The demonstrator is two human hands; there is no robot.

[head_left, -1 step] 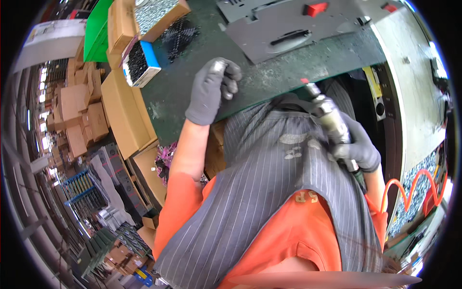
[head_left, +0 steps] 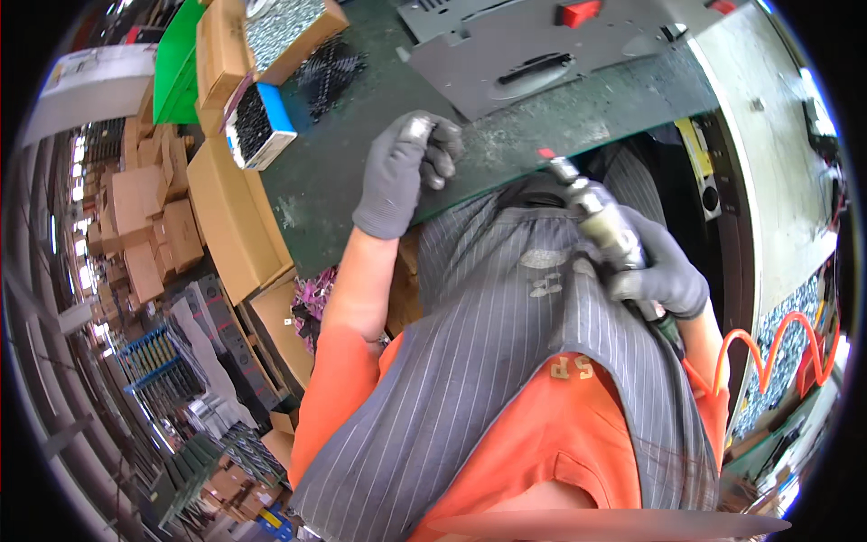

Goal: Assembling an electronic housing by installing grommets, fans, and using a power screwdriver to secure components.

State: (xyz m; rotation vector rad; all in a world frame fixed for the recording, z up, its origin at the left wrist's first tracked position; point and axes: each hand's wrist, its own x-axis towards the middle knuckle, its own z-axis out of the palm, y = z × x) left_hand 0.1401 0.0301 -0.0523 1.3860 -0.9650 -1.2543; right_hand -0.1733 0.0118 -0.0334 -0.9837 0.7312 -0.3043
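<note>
My right hand, in a grey glove, is wrapped round a pneumatic screwdriver. The tool slants up and left over my lap, with a small red piece at its tip near the bench edge. My left hand, gloved alike, hovers over the bench with its fingers curled in; whatever they hold, if anything, is hidden. Beyond both hands a grey metal panel with a long slot lies on the bench, a red block on top of it.
The dark green bench runs ahead of me. At its left are a small box of black screws, loose black screws and a carton of silvery hardware. An open cardboard box stands beside it. An orange coiled hose hangs at right.
The screwdriver and my right hand have shifted left and slightly up, bringing the tip closer to my left hand. My left hand has moved a little to the right, fingers still curled.
</note>
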